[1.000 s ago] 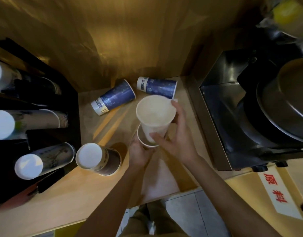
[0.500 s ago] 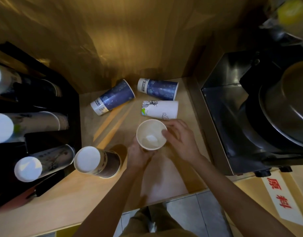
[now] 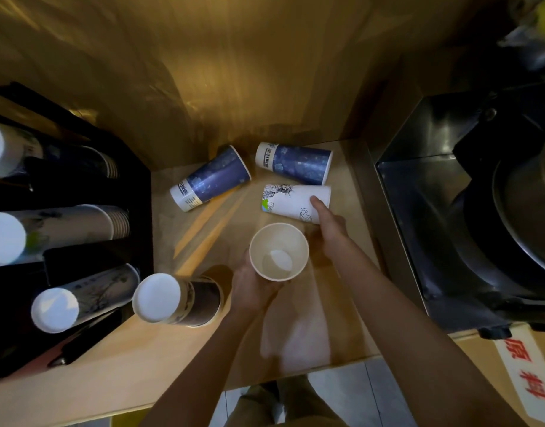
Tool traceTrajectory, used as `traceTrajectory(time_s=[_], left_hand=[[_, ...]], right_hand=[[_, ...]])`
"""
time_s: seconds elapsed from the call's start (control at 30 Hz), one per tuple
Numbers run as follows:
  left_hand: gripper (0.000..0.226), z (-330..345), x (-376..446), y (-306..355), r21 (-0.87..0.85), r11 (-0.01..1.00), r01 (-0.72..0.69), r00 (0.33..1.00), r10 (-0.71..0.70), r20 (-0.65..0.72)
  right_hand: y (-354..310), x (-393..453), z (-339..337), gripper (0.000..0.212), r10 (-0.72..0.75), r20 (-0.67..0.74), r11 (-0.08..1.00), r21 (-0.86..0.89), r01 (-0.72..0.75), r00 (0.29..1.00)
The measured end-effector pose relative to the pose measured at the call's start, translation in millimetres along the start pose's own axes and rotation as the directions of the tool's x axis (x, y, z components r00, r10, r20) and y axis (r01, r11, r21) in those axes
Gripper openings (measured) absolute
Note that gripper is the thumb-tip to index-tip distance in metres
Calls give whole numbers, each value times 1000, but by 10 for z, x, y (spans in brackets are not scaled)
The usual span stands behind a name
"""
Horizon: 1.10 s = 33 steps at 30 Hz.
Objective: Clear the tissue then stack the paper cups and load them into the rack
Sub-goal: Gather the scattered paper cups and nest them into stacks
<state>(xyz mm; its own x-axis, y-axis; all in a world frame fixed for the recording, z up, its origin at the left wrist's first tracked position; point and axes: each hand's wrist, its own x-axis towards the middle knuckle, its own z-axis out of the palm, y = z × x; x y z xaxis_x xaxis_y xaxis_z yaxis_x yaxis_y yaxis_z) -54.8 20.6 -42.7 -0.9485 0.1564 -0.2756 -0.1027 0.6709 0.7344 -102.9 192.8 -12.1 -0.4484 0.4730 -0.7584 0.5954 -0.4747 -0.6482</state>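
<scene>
The left hand (image 3: 252, 291) holds an upright cup (image 3: 278, 252) by its side, low on the wall, fingers wrapped around it from below; the open mouth faces the camera and the inside looks bare. Whether this is one cup or several nested together is hard to tell from above.

The right hand (image 3: 328, 229) reaches past it to a white cup (image 3: 291, 201) printed with line drawings, which lies on its side on the counter (image 3: 185, 359). The fingertips rest on the cup's wall near its wide end, fingers loosely together, not closed around it.

Behind the white cup, two blue cups lie on their sides: a left blue cup (image 3: 211, 178) with its mouth toward the wall, and a right blue cup (image 3: 294, 163) just beside the white one.

A stack (image 3: 177, 298) of upturned cups stands near the left hand. At the left, the black rack (image 3: 135, 186) holds three rows of nested cups. A steel machine (image 3: 449, 211) stands to the right.
</scene>
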Motion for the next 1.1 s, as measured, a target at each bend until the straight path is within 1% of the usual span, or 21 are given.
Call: traceTrajectory(time_s=[0.07, 0.13, 0.27, 0.33, 0.4, 0.43, 0.47, 0.5, 0.57, 0.6, 0.63, 0.67, 0.73, 0.8, 0.9, 1.0, 1.03, 1.1], left_hand=[[101, -2, 3, 3, 1, 1000, 1, 1000, -1, -6], [99, -12, -3, 12, -9, 1000, -10, 1000, 10, -9], [98, -15, -9, 12, -30, 999, -23, 1000, 23, 0], [100, -11, -9, 6, -35, 999, -6, 1000, 6, 1], [101, -1, -5, -2, -41, 999, 4, 1000, -4, 1], [102, -2, -6, 1, -41, 999, 4, 1000, -4, 1], [102, 1, -3, -5, -40, 999, 3, 1000, -3, 0], [103, 4, -2, -7, -43, 999, 6, 1000, -6, 1], [104, 12, 8, -29, -51, 999, 18, 1000, -17, 8], [105, 15, 6, -41, -49, 999, 19, 1000, -19, 14], [105, 13, 0, -47, -40, 999, 21, 1000, -20, 23], [105, 15, -3, -50, -32, 999, 17, 999, -16, 31], [105, 19, 0, -49, -21, 1000, 14, 999, -13, 48], [103, 27, 9, -67, 0, 1000, -3, 998, 3, 60], [98, 43, 20, -103, 25, 999, -44, 997, 42, 63], [92, 48, 5, -97, -16, 998, -69, 997, 69, 24], [91, 50, 1, -90, -39, 997, -71, 997, 72, 11], [89, 51, -5, -77, -50, 996, -68, 998, 68, 8]], right_hand=[[54, 42, 9, 80, -4, -15, 1000, 8, 4, 1000], [90, -4, -23, 80, -53, -37, 998, -20, 52, 998], [53, -181, -164, 57, -258, -79, 964, -92, 250, 963], [-18, -305, -241, 57, -338, -63, 938, -104, 330, 939], [-125, -469, -317, 59, -415, -7, 909, -39, 414, 910], [-188, -563, -354, 60, -473, 14, 881, -14, 473, 881], [-247, -657, -391, 62, -546, 24, 837, -34, 546, 838], [-307, -756, -433, 63, -637, 45, 765, -87, 638, 770], [-405, -962, -517, 66, -806, 125, 552, -197, 811, 579], [-442, -1077, -564, 67, -856, 167, 447, -236, 863, 489], [-470, -1177, -610, 68, -884, 200, 371, -251, 894, 423], [-498, -1281, -649, 69, -897, 231, 323, -243, 915, 378], [-510, -1422, -705, 73, -891, 310, 279, -208, 938, 333], [-466, -1485, -711, 78, -850, 405, 264, -224, 938, 336], [-315, -1464, -648, 84, -746, 513, 302, -307, 903, 424], [-127, -1379, -574, 82, -657, 591, 299, -366, 881, 468], [-65, -1336, -551, 82, -641, 603, 262, -409, 874, 474], [44, -1269, -515, 82, -629, 615, 137, -515, 846, 476]])
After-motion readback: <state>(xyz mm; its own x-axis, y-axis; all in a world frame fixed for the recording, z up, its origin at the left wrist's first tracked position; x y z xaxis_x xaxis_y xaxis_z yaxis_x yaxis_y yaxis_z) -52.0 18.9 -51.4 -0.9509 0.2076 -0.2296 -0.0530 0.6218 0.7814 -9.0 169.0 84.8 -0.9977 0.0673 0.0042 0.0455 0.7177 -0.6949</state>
